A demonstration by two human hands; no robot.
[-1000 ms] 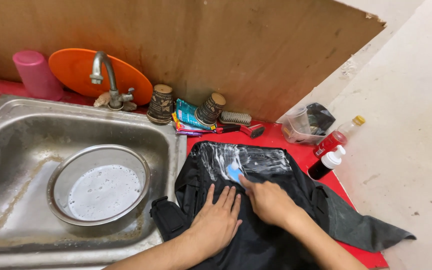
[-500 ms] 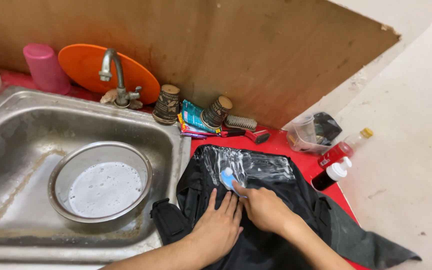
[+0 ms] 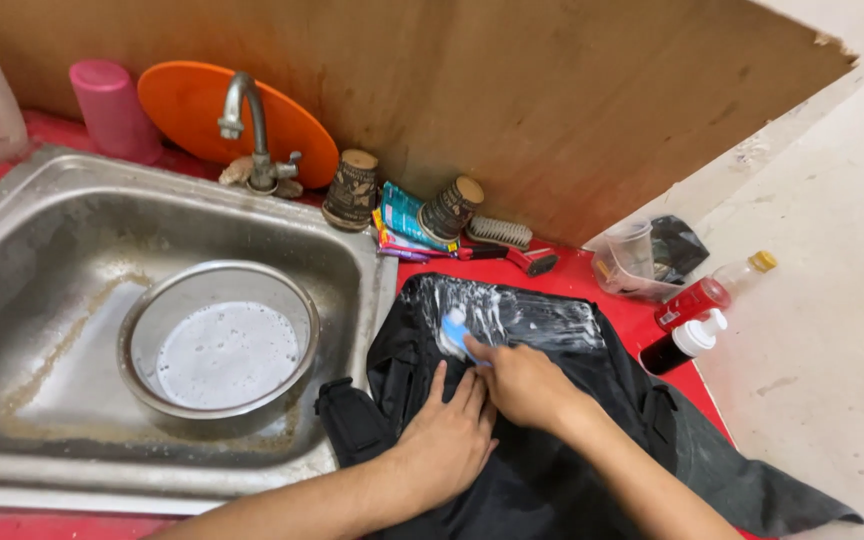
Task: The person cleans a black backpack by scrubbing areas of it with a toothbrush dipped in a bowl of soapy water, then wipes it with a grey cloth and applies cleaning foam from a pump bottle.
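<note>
Right hand (image 3: 524,384) grips small blue brush (image 3: 453,330) on soapy black garment (image 3: 542,470); left hand (image 3: 447,440) presses flat, fingers spread.

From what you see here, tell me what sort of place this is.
Probably a household wash area: a steel sink with a tap, a bowl of soapy water, and a lathered black garment being scrubbed on a red counter.

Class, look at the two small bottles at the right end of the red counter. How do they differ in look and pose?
The red bottle has clear red contents and a yellow cap; the dark bottle below it looks nearly black with a white cap. The red bottle lies closer to the clear tub; the dark bottle lies closer to the black garment. Both lie tipped over, caps pointing right.
</note>
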